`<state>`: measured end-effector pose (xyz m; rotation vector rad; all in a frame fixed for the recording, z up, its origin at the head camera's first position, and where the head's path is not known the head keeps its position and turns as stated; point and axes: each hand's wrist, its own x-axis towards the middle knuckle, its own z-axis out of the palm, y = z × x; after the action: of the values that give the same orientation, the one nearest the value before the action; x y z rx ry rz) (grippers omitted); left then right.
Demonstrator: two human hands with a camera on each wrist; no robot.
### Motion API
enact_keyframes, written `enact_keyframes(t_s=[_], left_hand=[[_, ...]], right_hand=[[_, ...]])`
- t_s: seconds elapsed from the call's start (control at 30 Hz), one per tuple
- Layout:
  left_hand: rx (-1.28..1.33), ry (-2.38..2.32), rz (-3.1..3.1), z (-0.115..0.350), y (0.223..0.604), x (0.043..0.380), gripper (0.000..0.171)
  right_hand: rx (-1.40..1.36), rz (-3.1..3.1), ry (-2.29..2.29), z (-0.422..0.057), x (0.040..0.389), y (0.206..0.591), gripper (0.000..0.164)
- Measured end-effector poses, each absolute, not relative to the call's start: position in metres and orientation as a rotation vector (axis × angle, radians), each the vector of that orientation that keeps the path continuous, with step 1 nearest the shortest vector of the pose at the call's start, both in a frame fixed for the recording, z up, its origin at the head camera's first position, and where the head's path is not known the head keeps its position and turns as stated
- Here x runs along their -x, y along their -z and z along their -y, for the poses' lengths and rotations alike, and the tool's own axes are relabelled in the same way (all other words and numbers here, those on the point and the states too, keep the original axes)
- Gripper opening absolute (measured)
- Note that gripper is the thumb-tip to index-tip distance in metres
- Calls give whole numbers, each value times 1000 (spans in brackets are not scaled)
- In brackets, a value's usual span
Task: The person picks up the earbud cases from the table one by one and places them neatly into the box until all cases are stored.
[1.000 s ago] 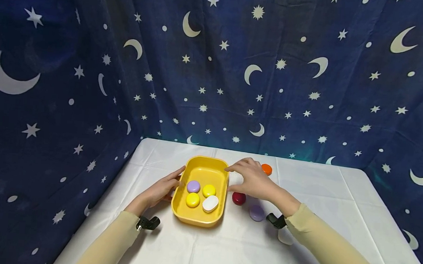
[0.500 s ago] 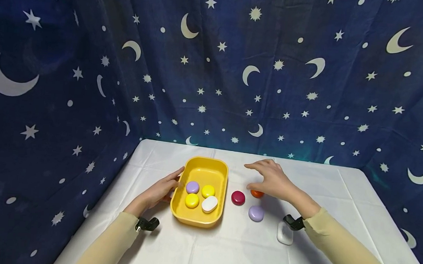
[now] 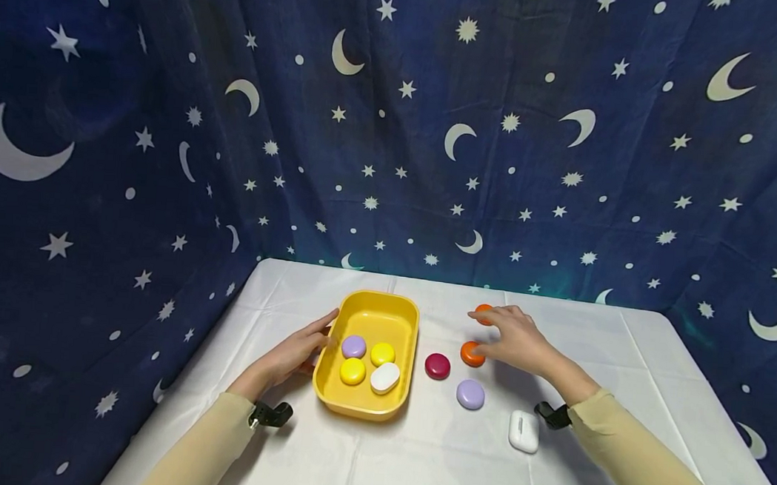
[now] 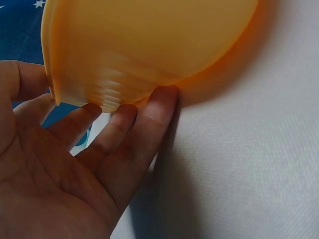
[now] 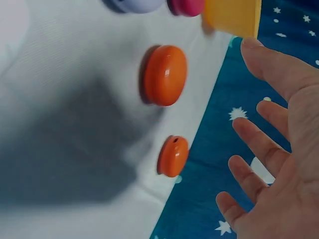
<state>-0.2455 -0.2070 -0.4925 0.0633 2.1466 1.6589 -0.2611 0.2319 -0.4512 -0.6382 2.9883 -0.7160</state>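
A yellow tray [image 3: 369,301] holds a lavender disc [image 3: 354,346], two yellow discs [image 3: 382,354] and a white oval piece [image 3: 385,378]. My left hand [image 3: 291,354] rests against the tray's left side; in the left wrist view its fairly straight fingers touch the outer wall. My right hand [image 3: 523,342] hovers with spread fingers over the table, holding nothing. Nearest to it are two glossy orange discs, the nearer one [image 3: 471,354] and the farther one [image 3: 484,314], partly covered by the fingers in the head view. Both lie apart from the hand in the right wrist view.
A crimson disc [image 3: 437,366] and a second lavender disc [image 3: 470,394] lie right of the tray. A small white rounded case [image 3: 524,432] sits near the right wrist. White cloth covers the table [image 3: 415,467]; a blue star-patterned curtain [image 3: 421,148] stands behind and at the left.
My right hand has moved right, away from the tray's edge and over to the orange discs, uncovering the white case. The left hand and the tray have stayed put.
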Motion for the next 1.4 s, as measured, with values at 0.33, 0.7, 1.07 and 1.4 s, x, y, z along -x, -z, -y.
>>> enact_keyframes(t_s=[0.33,0.7,1.07,1.4], left_hand=[[-22,-1690,-2083,206,485,247,72],[84,-1705,-2022,201,473,250,74],[78,-1705,-2018,202,472,246,69],[78,-1703,-2015,203,472,246,66]], right_hand=[[637,-2962,642,-241,259,469,69],[612,-2931,626,-245,261,480,72],[596,-2922,672,-243,261,491,65],[579,-2912,673,-242,266,497,65]])
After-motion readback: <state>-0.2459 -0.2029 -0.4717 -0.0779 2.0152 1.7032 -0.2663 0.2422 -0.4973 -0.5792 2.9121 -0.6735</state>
